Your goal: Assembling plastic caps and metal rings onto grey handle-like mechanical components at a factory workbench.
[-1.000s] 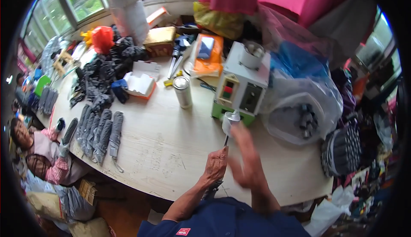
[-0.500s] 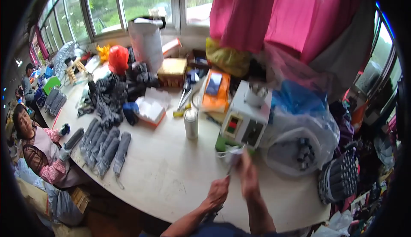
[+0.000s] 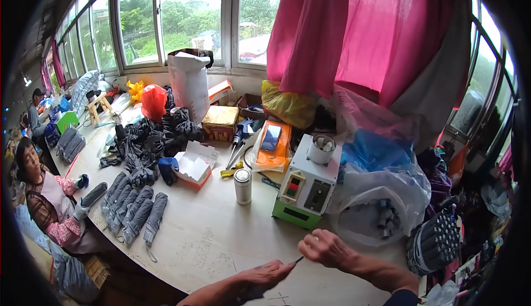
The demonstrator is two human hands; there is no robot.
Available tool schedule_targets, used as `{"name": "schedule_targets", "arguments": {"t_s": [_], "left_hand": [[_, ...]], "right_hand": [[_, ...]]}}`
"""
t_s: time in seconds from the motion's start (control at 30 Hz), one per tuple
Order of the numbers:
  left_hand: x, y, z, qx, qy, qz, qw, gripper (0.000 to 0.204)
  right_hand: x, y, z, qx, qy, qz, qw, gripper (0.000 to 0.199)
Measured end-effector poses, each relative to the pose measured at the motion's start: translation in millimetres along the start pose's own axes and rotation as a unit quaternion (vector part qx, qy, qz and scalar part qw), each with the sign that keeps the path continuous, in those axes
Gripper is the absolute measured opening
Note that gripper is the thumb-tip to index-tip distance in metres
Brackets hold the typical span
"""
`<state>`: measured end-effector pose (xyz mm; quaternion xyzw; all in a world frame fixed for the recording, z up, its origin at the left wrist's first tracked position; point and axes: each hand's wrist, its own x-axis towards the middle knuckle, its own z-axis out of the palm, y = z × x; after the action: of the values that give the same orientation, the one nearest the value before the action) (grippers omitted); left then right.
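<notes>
Both my hands are over the near part of the pale table, in front of a white and green machine (image 3: 310, 176) with red and green buttons. My left hand (image 3: 271, 274) is closed, and a short thin dark rod (image 3: 299, 259) sticks out past its fingertips toward the other hand. Most of that rod is hidden in the fingers. My right hand (image 3: 327, 249) is curled closed just beyond the rod's tip; what its fingers hold, if anything, is hidden. A silver canister (image 3: 242, 186) stands upright left of the machine.
Several folded grey umbrellas (image 3: 133, 206) lie at left, beside a seated co-worker (image 3: 52, 201) in gloves. Right of the machine sits a clear plastic bag (image 3: 354, 226) with small dark pieces. A basket of dark umbrellas (image 3: 434, 245) stands at the right edge. An open white box (image 3: 193, 165) lies farther back.
My hands have moved from the machine's front down toward the table's near edge. The pale blurred thing at my right hand no longer shows. The view has shifted slightly.
</notes>
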<state>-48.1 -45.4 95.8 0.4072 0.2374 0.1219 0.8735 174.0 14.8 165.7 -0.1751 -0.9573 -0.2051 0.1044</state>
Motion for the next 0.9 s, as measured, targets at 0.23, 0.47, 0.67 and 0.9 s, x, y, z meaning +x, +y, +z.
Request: {"name": "schedule_targets", "arguments": {"t_s": [0.23, 0.47, 0.67, 0.9], "left_hand": [[-5.8, -51.5, -9.4, 0.429, 0.309, 0.272, 0.804, 0.055], [-19.3, -18.5, 14.2, 0.386, 0.254, 0.011, 0.887, 0.062], [-12.0, -46.3, 7.7, 0.327, 0.234, -0.048, 0.914, 0.064], [-2.2, -40.4, 6.9, 0.379, 0.238, -0.013, 0.894, 0.063]], "right_hand": [[32.4, -0.5, -8.8, 0.172, 0.086, 0.026, 0.981, 0.017], [-6.4, -15.0, 40.6, 0.378, -0.196, 0.107, 0.898, 0.013], [-13.0, -36.4, 51.8, 0.287, -0.17, 0.079, 0.939, 0.014], [-19.1, -38.1, 50.8, 0.274, -0.184, 0.104, 0.938, 0.012]]}}
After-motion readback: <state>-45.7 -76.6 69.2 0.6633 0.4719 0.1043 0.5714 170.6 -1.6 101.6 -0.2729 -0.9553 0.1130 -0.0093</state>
